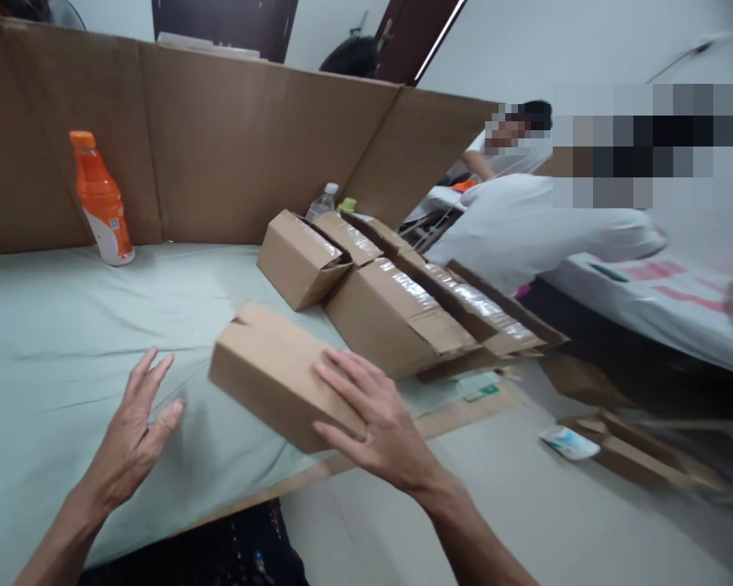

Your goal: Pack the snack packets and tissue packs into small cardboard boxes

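A closed brown cardboard box (274,370) is in front of me, near the table's front edge. My right hand (369,411) grips its right end, fingers over the top and thumb against the near side. Whether the box rests fully on the cloth or is slightly lifted, I cannot tell. To the left of the box, my left hand (137,435) hovers over the cloth with fingers spread, holding nothing and apart from the box. Just beyond, several more cardboard boxes stand close together, among them a long taped box (390,317) and a smaller box (302,260).
Pale green cloth (54,366) covers the table, and a tall cardboard panel (250,146) closes its back. An orange drink bottle (102,199) stands at back left; a clear bottle (323,202) is behind the boxes. Co-workers in white sit at right. An open carton (640,456) lies on the floor.
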A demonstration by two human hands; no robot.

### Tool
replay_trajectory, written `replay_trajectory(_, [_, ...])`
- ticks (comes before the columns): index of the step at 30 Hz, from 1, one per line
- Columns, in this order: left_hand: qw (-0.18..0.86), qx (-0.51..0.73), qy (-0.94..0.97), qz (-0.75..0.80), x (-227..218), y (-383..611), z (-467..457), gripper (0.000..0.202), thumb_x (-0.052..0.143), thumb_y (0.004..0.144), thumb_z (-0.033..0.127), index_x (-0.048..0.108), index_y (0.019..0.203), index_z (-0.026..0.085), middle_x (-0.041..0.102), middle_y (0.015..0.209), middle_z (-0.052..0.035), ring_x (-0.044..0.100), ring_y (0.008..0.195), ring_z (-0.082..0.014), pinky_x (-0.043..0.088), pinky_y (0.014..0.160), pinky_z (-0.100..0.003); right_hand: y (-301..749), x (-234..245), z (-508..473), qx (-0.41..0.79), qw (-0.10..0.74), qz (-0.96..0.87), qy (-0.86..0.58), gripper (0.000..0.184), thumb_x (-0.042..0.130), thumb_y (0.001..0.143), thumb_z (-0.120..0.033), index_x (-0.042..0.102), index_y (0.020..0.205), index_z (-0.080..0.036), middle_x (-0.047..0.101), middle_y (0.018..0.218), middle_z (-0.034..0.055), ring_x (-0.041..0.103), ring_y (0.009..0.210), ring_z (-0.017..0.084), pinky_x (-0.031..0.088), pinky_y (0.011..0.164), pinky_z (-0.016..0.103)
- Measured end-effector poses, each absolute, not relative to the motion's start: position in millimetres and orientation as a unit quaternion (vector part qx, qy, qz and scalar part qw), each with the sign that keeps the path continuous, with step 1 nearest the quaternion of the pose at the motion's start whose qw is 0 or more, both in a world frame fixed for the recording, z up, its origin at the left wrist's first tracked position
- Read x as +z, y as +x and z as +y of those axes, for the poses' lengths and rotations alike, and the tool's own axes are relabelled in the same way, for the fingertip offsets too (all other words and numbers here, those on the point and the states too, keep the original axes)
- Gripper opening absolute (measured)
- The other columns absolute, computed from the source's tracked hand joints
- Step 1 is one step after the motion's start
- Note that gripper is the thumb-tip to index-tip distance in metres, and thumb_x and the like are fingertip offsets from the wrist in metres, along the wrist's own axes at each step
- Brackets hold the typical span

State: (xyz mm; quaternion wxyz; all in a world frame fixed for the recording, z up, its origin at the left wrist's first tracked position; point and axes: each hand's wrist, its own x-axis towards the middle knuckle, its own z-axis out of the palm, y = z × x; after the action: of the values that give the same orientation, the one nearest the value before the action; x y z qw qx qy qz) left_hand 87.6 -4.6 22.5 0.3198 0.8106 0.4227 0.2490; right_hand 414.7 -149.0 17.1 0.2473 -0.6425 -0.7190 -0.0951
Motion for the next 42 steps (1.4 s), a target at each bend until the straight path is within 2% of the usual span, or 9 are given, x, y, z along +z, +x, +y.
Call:
replay_trajectory(3, [0.355,0.198,0.818,0.406,15,99,-7,0.053,0.049,0.102,0.046,0.052,0.150,0.024,0.031,0.168,-0.0184,0.054,0.140,-0.0394,0.067,0.068,-0.035,440,8,-162,-0.160,0.230,-0.602,-0.748,0.062,0.060,0.095,-0.044,0.048,0.153,-0.029,0.055,0.150,0.0170,0.049,0.139,0.042,0.047,0.105,0.065])
replay_trajectory(7, [0.340,0.165,0.853,0.360,1,100,-10,0.045,0.052,0.100,0.036,0.061,0.143,0.025,0.042,0.164,-0.0155,0.060,0.135,-0.0356,0.064,0.059,-0.026,463,4,-143,-0.197,0.184,-0.500,-0.823,0.060,0.057,0.094,-0.049,0.053,0.149,-0.025,0.057,0.145,0.0209,0.051,0.133,0.046,0.052,0.093,0.068])
replay_trajectory(12, [0.263,0.156,0.880,0.365,-28,81,-13,0.042,0.050,0.100,0.035,0.064,0.140,0.028,0.053,0.157,-0.0122,0.061,0.135,-0.0357,0.068,0.077,-0.038,479,5,-124,-0.204,0.146,-0.497,-0.831,0.058,0.055,0.095,-0.050,0.055,0.146,-0.024,0.060,0.143,0.0204,0.054,0.130,0.044,0.055,0.087,0.064])
replay_trajectory(19, [0.204,0.152,0.902,0.348,-45,67,-9,0.038,0.053,0.098,0.035,0.067,0.133,0.029,0.062,0.149,-0.0103,0.064,0.133,-0.0318,0.058,0.105,-0.053,486,14,-126,-0.175,0.104,-0.498,-0.843,0.054,0.053,0.097,-0.050,0.058,0.143,-0.022,0.059,0.147,0.0190,0.055,0.130,0.042,0.053,0.088,0.064])
replay_trajectory(23, [0.217,0.157,0.903,0.337,-44,67,-1,0.037,0.052,0.099,0.036,0.069,0.131,0.029,0.064,0.146,-0.0100,0.065,0.131,-0.0313,0.057,0.106,-0.053,487,21,-124,-0.179,0.083,-0.496,-0.846,0.055,0.053,0.098,-0.048,0.056,0.144,-0.020,0.060,0.146,0.0212,0.056,0.129,0.044,0.050,0.091,0.069])
replay_trajectory(27, [0.248,0.216,0.887,0.325,-56,63,13,0.032,0.051,0.100,0.033,0.073,0.122,0.027,0.070,0.137,-0.0095,0.069,0.125,-0.0275,0.060,0.104,-0.045,482,16,-126,-0.267,0.097,-0.492,-0.823,0.070,0.058,0.096,-0.051,0.046,0.153,-0.012,0.049,0.153,0.0305,0.047,0.139,0.049,0.040,0.103,0.070])
replay_trajectory(33, [0.244,0.260,0.882,0.309,-69,60,27,0.031,0.052,0.100,0.036,0.076,0.116,0.027,0.074,0.130,-0.0085,0.072,0.119,-0.0255,0.062,0.099,-0.040,470,-13,-151,-0.313,0.225,-0.459,-0.800,0.084,0.059,0.093,-0.062,0.033,0.160,-0.019,0.041,0.159,0.0272,0.044,0.143,0.046,0.038,0.109,0.065])
replay_trajectory(36, [0.215,0.278,0.890,0.291,-68,63,29,0.029,0.054,0.098,0.036,0.077,0.113,0.026,0.076,0.125,-0.0085,0.074,0.114,-0.0253,0.064,0.095,-0.039,466,-28,-173,-0.302,0.330,-0.418,-0.791,0.078,0.061,0.093,-0.061,0.041,0.156,-0.021,0.042,0.159,0.0243,0.044,0.144,0.043,0.037,0.112,0.065])
replay_trajectory(42, [0.220,0.262,0.882,0.324,-68,65,17,0.032,0.053,0.099,0.039,0.076,0.118,0.029,0.072,0.131,-0.0088,0.072,0.118,-0.0287,0.067,0.086,-0.037,490,-39,-196,-0.118,0.568,-0.254,-0.774,0.071,0.065,0.087,-0.060,0.054,0.143,-0.018,0.051,0.152,0.0204,0.051,0.140,0.037,0.042,0.111,0.059])
